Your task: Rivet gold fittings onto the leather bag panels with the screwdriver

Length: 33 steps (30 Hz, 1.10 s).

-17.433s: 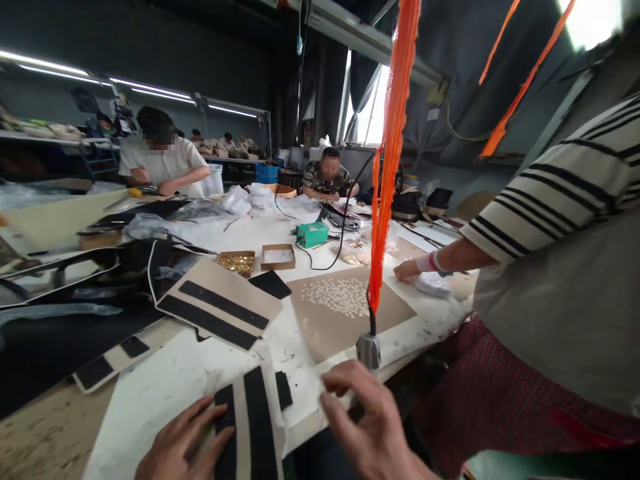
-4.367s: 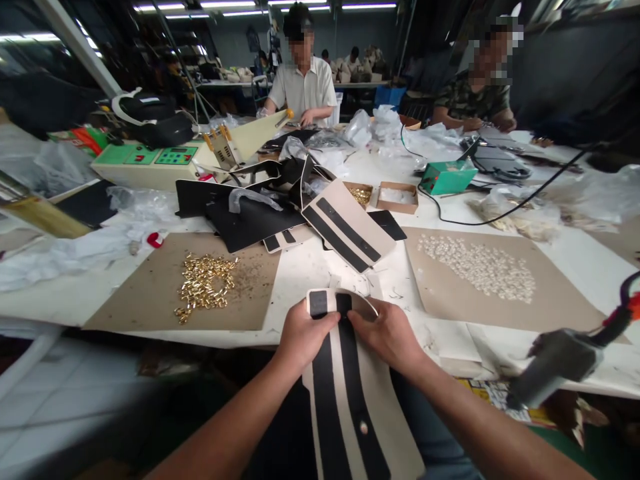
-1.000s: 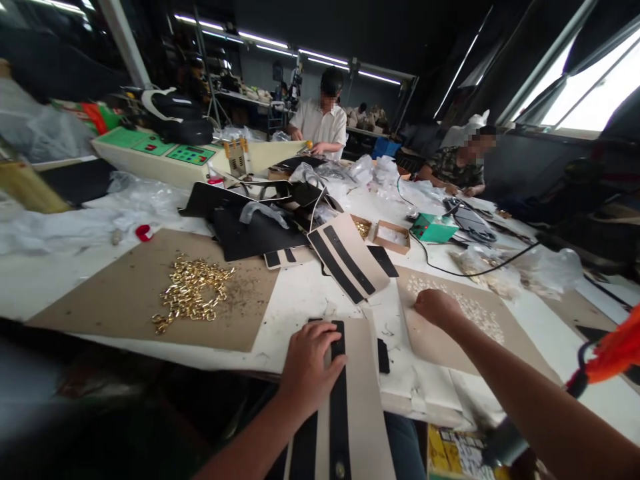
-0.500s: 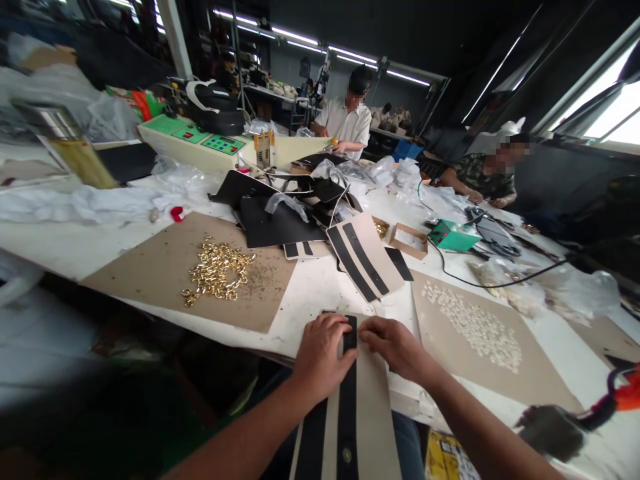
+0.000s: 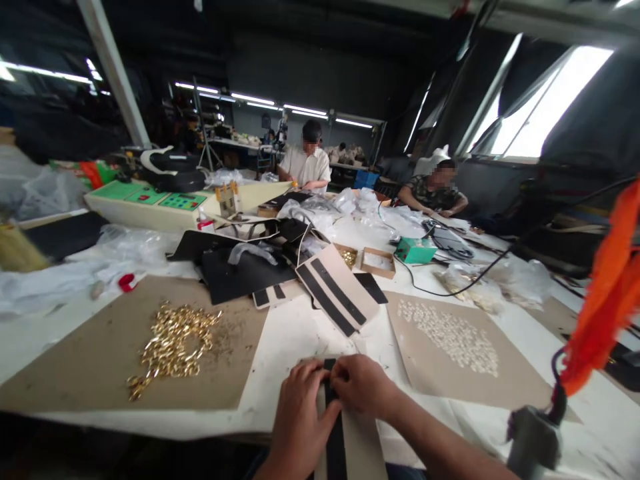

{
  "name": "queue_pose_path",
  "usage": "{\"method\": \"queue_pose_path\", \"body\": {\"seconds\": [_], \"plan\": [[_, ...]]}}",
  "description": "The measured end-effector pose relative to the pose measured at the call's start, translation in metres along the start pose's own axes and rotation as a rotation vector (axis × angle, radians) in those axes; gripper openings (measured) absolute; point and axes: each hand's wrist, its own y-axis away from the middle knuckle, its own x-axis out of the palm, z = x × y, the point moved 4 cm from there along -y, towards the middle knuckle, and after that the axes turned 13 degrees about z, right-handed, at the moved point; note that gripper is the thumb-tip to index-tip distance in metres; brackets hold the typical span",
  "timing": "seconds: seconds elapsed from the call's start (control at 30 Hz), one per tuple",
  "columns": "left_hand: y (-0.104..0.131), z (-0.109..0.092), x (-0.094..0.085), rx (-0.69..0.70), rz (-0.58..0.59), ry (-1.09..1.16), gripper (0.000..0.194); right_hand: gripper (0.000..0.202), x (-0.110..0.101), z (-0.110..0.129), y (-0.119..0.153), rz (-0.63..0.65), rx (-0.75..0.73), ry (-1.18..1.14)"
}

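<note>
A beige panel (image 5: 361, 443) with black strips lies at the table's front edge, low in the view. My left hand (image 5: 301, 413) grips its left side near the far end, thumb on the black strip (image 5: 336, 447). My right hand (image 5: 361, 387) is closed in a pinch at the strip's far end, touching the left fingertips; what it pinches is hidden. Beyond my hands lies another striped beige panel (image 5: 337, 288). Gold metal clasps (image 5: 177, 340) are heaped on a brown board (image 5: 65, 360) to the left. Small white pieces (image 5: 450, 333) are spread on a board (image 5: 415, 360) to the right.
Black panels (image 5: 245, 267) and plastic bags are piled mid-table beside two small boxes (image 5: 377, 262). A green box (image 5: 416, 250) trails a black cable. A cream machine (image 5: 150, 207) stands back left, an orange-topped grey object (image 5: 535, 440) front right. Two people sit beyond.
The view has shifted, so the table sits lower and further left. My right hand has moved in from the panel's right edge onto the black strip, against my left hand.
</note>
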Motion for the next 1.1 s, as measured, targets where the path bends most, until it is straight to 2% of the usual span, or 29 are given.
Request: {"method": "queue_pose_path", "body": {"seconds": [0.1,0.2,0.4,0.5,0.6,0.67,0.73,0.77,0.8,0.87,0.93,1.0,1.03,1.1], "plan": [[-0.003,0.019,0.005,0.08,-0.043,-0.078,0.039,0.022,0.0,0.003,-0.004,-0.041,0.067,0.009],[-0.008,0.027,0.007,0.147,-0.037,-0.123,0.038,0.024,-0.001,0.004,-0.005,-0.061,0.102,-0.001],[-0.008,0.011,-0.002,0.066,-0.041,-0.089,0.038,0.022,-0.005,0.004,0.001,-0.076,0.063,-0.021],[-0.009,0.005,-0.005,0.07,-0.027,-0.073,0.035,0.023,-0.004,0.0,0.007,-0.111,0.039,-0.083],[-0.012,0.008,-0.006,0.095,-0.036,-0.079,0.033,0.026,-0.003,-0.008,0.027,-0.227,-0.097,-0.302],[-0.015,0.012,-0.005,0.103,-0.049,-0.09,0.032,0.029,-0.005,-0.017,0.055,-0.373,-0.248,-0.49],[-0.017,0.015,-0.005,0.104,-0.051,-0.1,0.032,0.03,-0.004,-0.035,0.097,-0.567,-0.317,-0.571],[-0.018,0.015,-0.004,0.104,-0.047,-0.101,0.032,0.031,-0.003,-0.048,0.122,-0.679,-0.285,-0.57],[-0.019,0.015,-0.004,0.106,-0.043,-0.099,0.032,0.031,-0.001,-0.065,0.148,-0.796,-0.212,-0.555],[-0.019,0.013,-0.005,0.11,-0.033,-0.088,0.032,0.038,0.007,-0.105,0.199,-1.024,0.037,-0.507],[-0.019,0.012,-0.005,0.111,-0.021,-0.076,0.032,0.058,0.017,-0.149,0.237,-1.165,0.3,-0.457],[-0.019,0.011,-0.005,0.109,-0.008,-0.07,0.032,0.08,0.026,-0.189,0.254,-1.192,0.472,-0.44],[-0.019,0.011,-0.005,0.107,-0.003,-0.07,0.032,0.085,0.03,-0.205,0.253,-1.162,0.512,-0.434],[-0.019,0.011,-0.005,0.108,0.002,-0.072,0.031,0.078,0.034,-0.225,0.241,-1.051,0.526,-0.404]]}}
